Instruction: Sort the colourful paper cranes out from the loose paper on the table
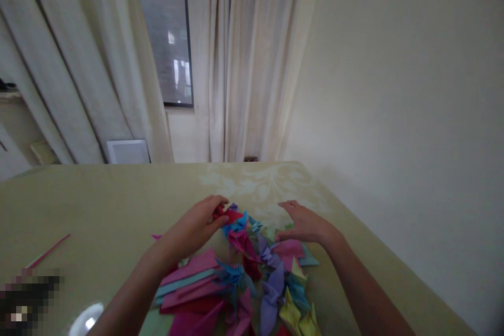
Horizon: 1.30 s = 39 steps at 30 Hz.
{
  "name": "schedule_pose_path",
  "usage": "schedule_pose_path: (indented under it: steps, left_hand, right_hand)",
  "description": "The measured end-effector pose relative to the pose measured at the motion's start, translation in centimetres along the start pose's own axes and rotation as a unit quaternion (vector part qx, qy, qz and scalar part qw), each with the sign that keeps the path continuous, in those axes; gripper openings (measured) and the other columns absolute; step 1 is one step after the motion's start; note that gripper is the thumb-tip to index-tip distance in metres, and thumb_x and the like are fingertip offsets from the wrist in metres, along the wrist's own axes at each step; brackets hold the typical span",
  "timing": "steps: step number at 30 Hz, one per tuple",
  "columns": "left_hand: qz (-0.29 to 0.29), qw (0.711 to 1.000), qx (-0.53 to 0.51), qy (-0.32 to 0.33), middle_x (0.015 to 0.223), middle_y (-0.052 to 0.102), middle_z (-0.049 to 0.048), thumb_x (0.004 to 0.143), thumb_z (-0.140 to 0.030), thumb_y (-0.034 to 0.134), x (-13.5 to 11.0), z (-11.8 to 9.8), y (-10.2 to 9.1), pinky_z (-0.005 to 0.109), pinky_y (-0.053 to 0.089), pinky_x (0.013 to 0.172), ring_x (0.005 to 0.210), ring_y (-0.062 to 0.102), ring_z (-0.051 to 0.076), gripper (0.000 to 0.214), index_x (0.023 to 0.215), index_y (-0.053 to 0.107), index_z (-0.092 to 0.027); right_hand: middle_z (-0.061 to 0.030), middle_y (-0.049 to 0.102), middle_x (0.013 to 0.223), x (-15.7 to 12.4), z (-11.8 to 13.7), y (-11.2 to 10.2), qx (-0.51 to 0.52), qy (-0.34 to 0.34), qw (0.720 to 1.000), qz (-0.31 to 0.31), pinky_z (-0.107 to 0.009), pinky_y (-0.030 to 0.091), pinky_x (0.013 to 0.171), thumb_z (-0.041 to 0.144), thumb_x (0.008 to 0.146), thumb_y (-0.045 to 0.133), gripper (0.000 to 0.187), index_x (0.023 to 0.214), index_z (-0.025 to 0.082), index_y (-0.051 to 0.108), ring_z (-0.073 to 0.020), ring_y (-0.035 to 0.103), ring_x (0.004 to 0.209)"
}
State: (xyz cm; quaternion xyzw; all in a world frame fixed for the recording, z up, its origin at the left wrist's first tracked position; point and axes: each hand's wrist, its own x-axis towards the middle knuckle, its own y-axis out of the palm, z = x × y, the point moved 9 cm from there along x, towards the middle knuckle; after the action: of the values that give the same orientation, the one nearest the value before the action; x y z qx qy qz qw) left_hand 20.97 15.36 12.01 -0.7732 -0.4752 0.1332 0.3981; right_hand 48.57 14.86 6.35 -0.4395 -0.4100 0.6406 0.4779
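Folded paper pieces (275,289), many colours, in a loose overlapping heap on the table (118,199), at the near side. Left hand (205,216) curled at the heap's far left edge, thumb and fingers around a red piece (235,216); cannot tell whether truly pinched or merely cupped. Right hand (306,224) spread, thumb well apart from fingers, at the heap's right side close over a pink piece (289,252); contact unclear, apparently nothing in grasp. Step in hand, as judged: handling the heap's far end from both sides. For good results, keep left-hand contact light, along a folded edge rather than across a thin point (paper of this sort probably quick to crease). Lift clear before any sideways shift, to avoid hooking the blue piece (237,224) or the magenta piece (241,241) just beside. Keep right-hand pressure even and inward, never straight down onto raised folds. Mind also the magenta tip (156,237) beside the left arm (153,273), easily brushed. Leave well alone: pink stick (49,251), farther left, and white round object (84,321), near the bottom edge.
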Motion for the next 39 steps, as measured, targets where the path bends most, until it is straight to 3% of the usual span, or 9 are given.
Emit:
schedule_pose_path:
  steps: [6,9,12,15,18,25,31,35,39]
  left_hand:
    - [0.183,0.978,0.028,0.101,0.159,0.051,0.0116,0.075,-0.056,0.081,-3.1,-6.9,9.9,0.058,0.036,0.123,0.148,0.042,0.04,0.085,0.151,0.054,-0.031]
    - [0.232,0.962,0.114,0.088,0.173,0.03,0.0139,0.063,-0.055,0.088,-4.3,-6.5,15.0,0.083,0.018,0.12,0.157,0.021,0.054,0.116,0.164,0.035,-0.037]
    - [0.222,0.96,0.163,0.05,0.175,0.026,0.014,0.06,-0.046,0.09,-4.0,-5.3,16.8,0.084,0.033,0.111,0.155,0.019,0.058,0.116,0.162,0.038,-0.036]
    - [0.171,0.967,0.187,0.033,0.162,0.047,0.0138,0.078,-0.019,0.071,-2.6,-4.6,15.2,0.062,0.053,0.105,0.146,0.044,0.045,0.071,0.147,0.057,-0.028]
    - [0.145,0.972,0.179,0.042,0.14,0.063,0.0118,0.081,-0.002,0.052,-1.3,-4.2,12.5,0.049,0.054,0.106,0.128,0.061,0.033,0.056,0.13,0.066,-0.026]
    - [0.025,0.994,0.073,0.078,0.147,0.059,0.0098,0.093,-0.024,0.059,-1.1,-3.9,3.8,0.043,0.045,0.118,0.135,0.058,0.027,0.048,0.141,0.061,-0.028]
    - [0.097,0.983,0.145,-0.061,0.158,0.055,0.0087,0.081,-0.049,0.076,-6.6,2.7,2.6,0.056,0.037,0.122,0.148,0.047,0.039,0.074,0.151,0.056,-0.038]
    - [0.132,0.957,0.197,-0.166,0.153,0.059,0.0185,0.073,-0.047,0.077,-9.6,6.7,3.7,0.064,0.035,0.121,0.147,0.046,0.048,0.093,0.16,0.047,-0.027]
    - [0.106,0.974,0.155,-0.124,0.159,0.055,0.0149,0.081,-0.033,0.065,-9.1,6.1,5.2,0.055,0.033,0.125,0.15,0.046,0.038,0.076,0.156,0.05,-0.026]
  right_hand:
    - [-0.0205,0.052,0.158,0.3,0.4,2.0,0.053,-0.06,0.993,0.09,-0.048,0.038,0.121,0.051,0.058,0.095,0.122,0.162,0.016,0.042,-0.0382,0.051,0.144]
    - [-0.0186,0.051,0.159,-0.2,1.8,2.0,0.068,-0.1,0.987,0.104,-0.045,0.039,0.12,0.042,0.06,0.093,0.12,0.164,0.017,0.038,-0.0366,0.051,0.143]
    - [-0.0159,0.06,0.15,-0.2,2.9,2.9,0.037,-0.118,0.986,0.114,-0.042,0.047,0.111,0.03,0.055,0.094,0.115,0.159,0.02,0.046,-0.0372,0.058,0.134]
    - [-0.0149,0.069,0.13,0.4,3.7,4.2,-0.022,-0.109,0.989,0.098,-0.037,0.054,0.093,0.019,0.06,0.089,0.084,0.14,0.019,0.063,-0.0346,0.069,0.114]
    - [-0.0142,0.073,0.121,1.0,4.8,4.5,-0.042,-0.106,0.992,0.056,-0.032,0.051,0.084,0.015,0.075,0.078,0.053,0.127,0.018,0.068,-0.03,0.07,0.107]
    - [-0.0098,0.077,0.115,-0.3,5.8,0.2,-0.046,-0.097,0.994,-0.034,-0.031,0.048,0.084,0.014,0.092,0.063,0.031,0.121,0.021,0.071,-0.0248,0.071,0.102]
    - [-0.015,0.068,0.132,-2.1,6.3,-1.7,0.013,-0.142,0.988,-0.052,-0.038,0.051,0.101,0.036,0.087,0.08,0.057,0.139,0.018,0.063,-0.0307,0.066,0.119]
    - [-0.0184,0.049,0.157,-2.6,9.2,2.2,0.046,-0.211,0.976,0.007,-0.05,0.045,0.115,0.054,0.071,0.091,0.098,0.155,0.024,0.049,-0.0395,0.051,0.141]
    - [-0.0189,0.019,0.175,-3.1,12.6,6.9,0.035,-0.27,0.961,0.043,-0.063,0.036,0.119,0.058,0.066,0.092,0.123,0.167,0.033,0.026,-0.0484,0.033,0.153]
